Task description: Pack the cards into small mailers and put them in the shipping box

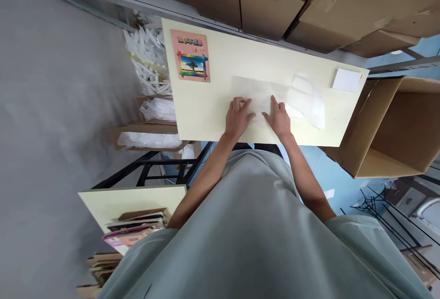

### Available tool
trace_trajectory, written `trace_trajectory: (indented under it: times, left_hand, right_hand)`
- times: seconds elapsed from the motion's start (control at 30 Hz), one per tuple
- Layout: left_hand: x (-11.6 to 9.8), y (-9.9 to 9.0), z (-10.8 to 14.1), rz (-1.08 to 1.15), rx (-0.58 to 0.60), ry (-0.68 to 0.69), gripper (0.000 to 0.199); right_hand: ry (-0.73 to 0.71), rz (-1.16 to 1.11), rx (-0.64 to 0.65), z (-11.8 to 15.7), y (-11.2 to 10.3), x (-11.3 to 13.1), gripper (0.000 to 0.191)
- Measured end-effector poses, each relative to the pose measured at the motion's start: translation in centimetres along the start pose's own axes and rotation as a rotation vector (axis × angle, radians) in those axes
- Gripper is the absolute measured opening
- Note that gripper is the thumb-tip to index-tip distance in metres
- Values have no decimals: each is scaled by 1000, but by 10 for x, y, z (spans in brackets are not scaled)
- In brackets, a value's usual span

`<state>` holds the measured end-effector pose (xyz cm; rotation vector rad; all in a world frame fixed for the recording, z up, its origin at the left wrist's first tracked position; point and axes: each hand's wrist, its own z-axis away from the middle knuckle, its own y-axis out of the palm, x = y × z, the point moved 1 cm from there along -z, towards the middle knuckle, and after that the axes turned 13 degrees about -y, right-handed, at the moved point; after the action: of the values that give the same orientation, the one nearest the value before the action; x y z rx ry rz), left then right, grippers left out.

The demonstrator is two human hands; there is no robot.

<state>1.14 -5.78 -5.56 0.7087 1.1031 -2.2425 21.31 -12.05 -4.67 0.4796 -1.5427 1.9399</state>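
On the pale yellow table [202, 111], a thin translucent sheet [257, 89] lies flat in front of me. My left hand [238, 116] rests on its lower left part, fingers bent and apart. Touching the sheet's right part is my right hand [277, 118], with the index finger stretched out and the thumb spread toward the left. More translucent sheets or bags [305, 100] overlap just to the right. A pink card [191, 56] with a tree picture in a rainbow frame lies at the table's left end. Toward the right end sits a stack of small white cards [346, 80].
Cardboard boxes [268, 13] line the table's far side. An open carton [395, 129] stands at the right. Boxes with white plastic packets [149, 139] are at the left. A lower board [137, 193] at the lower left holds colourful flat packages [137, 230].
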Motion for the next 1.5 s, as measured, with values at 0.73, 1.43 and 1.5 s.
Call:
trace_trajectory:
  times: [0.73, 1.43, 1.5]
  left_hand:
    - [86, -178, -117, 174, -341, -363, 16]
    - [40, -42, -7, 61, 60, -255, 20]
    - [39, -40, -6, 39, 34, -260, 23]
  right_hand:
    - [-29, -13, 1, -166, 125, 182, 43]
    - [281, -240, -340, 7, 61, 48, 34]
    - [274, -231, -334, 4, 65, 46, 33]
